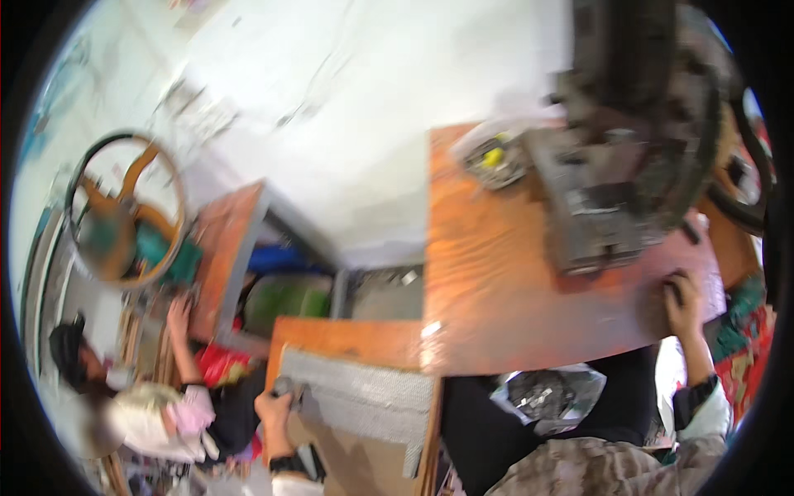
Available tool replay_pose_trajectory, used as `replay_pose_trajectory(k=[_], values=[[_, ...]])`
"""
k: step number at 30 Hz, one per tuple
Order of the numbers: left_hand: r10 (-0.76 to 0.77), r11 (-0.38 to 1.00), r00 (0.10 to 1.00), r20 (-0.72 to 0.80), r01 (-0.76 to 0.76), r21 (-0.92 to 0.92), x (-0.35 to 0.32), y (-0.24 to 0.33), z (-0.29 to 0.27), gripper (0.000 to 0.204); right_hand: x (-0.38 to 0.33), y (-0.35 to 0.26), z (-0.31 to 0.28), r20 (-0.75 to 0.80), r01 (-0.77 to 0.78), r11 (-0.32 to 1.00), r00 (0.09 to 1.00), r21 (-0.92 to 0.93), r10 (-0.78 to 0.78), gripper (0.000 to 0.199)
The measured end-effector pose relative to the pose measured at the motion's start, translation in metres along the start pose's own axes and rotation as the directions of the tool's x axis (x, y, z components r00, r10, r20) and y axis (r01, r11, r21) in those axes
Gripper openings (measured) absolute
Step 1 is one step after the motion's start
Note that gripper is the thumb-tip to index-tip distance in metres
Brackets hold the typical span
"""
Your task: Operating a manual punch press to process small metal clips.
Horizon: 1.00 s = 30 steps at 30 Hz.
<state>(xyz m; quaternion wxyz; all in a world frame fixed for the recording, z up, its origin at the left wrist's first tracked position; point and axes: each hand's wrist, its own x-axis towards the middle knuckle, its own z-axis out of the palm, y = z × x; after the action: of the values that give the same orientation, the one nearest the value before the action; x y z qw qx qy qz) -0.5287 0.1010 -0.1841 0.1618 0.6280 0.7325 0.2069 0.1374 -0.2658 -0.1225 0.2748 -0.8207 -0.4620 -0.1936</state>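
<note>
My left hand [273, 409] is closed around a small dark grey piece [285, 386] at the left side of a shallow wooden tray [347, 331]. Blur hides what kind of piece it is. Tightly packed grey, metal-looking small parts [356, 393] fill a band of the tray; its brown bottom shows below them. At the right end of the orange-brown worktable [496, 314], my right hand [685, 306] has its fingers curled at a small dark thing [676, 287], too blurred to name. A clear plastic bag of dark metal pieces [542, 397] lies on my lap.
A heavy dark machine [612, 182] stands on the worktable, beside a bag of small parts [495, 161] with something yellow on it. At left, another person [157, 413] reaches to a second bench [227, 248] near a large wheel [124, 207]. A white wall [372, 149] rises behind.
</note>
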Motion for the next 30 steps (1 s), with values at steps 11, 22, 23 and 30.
replay_pose_trajectory(k=[11, 22, 23, 30], values=[[0.677, 0.703, 0.671, 0.304, -0.467, -0.536, -0.116, 0.433, 0.025, 0.038, 0.014, -0.032, -0.022, -0.059, 0.057, 0.991, 0.997, 0.122, -0.050, 0.015], [0.753, 0.647, 0.645, 0.128, -0.692, -0.320, -0.170, 0.541, 0.073, 0.040, 0.015, -0.026, -0.025, -0.044, 0.038, 0.985, 0.999, 0.170, -0.031, 0.019], [0.775, 0.607, 0.604, 0.183, -0.632, -0.482, -0.167, 0.537, 0.075, 0.036, 0.016, -0.024, -0.025, -0.044, 0.037, 0.985, 0.999, 0.168, -0.030, 0.020], [0.820, 0.506, 0.559, 0.125, -0.605, -0.615, -0.141, 0.512, 0.105, 0.024, 0.025, -0.033, -0.030, -0.091, 0.110, 0.952, 0.992, 0.286, -0.087, 0.023]])
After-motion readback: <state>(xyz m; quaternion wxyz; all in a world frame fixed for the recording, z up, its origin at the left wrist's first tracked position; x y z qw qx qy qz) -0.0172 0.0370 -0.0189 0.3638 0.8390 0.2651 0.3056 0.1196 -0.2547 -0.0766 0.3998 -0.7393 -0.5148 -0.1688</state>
